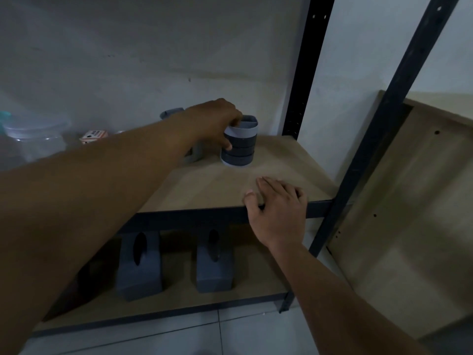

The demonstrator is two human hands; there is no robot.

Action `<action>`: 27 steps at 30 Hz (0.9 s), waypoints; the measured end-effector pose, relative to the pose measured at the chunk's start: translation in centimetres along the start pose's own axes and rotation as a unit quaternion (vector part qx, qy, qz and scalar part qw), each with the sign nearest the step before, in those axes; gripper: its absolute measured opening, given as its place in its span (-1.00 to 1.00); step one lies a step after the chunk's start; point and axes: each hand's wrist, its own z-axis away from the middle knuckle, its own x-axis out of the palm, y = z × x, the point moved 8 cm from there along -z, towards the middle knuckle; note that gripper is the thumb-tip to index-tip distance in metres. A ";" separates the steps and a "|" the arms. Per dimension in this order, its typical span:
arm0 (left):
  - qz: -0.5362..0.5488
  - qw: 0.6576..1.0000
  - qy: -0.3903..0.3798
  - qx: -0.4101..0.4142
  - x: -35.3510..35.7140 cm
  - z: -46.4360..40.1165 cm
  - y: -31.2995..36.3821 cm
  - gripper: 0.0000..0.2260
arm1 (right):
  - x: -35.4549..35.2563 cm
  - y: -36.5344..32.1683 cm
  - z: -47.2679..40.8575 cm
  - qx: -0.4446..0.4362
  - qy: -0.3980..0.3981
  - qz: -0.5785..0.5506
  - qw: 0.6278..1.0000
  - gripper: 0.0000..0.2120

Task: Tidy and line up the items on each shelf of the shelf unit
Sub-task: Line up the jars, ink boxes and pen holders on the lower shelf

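Your left hand (217,121) curls its fingers over the open rim of a round grey cup (239,144), thumb pressed against its side, holding it. The cup is a smooth upright cylinder with a pale band near the top, a pale base and dark stacked rings between (it looks like ribbed, matte plastic). It stands on the pale wooden shelf board (281,160), towards the back right corner, near the black metal upright (304,73). Just left of it, partly hidden by your hand, sits another grey container (195,153). Your right hand (277,206) lies flat with relaxed fingers on the front edge of the same board, thumb hooked over the dark rail, holding nothing. On the shelf below stand two blocky grey holders (139,267) with oval openings.
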 end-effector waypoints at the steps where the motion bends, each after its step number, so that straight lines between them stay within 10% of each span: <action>1: 0.005 1.000 0.002 0.003 0.0 0.0 0.1 -0.59 | 0.0 0.0 0.0 0.001 0.002 -0.002 1.000 -0.42; 10: -0.080 0.995 0.063 0.005 1.4 1.0 0.1 -0.30 | -0.3 0.0 0.2 0.003 0.012 -0.016 1.000 -0.49; 27: -0.077 0.996 0.042 0.015 1.0 1.7 -1.0 -0.36 | -0.1 0.0 0.0 -0.004 0.006 0.004 1.000 -0.43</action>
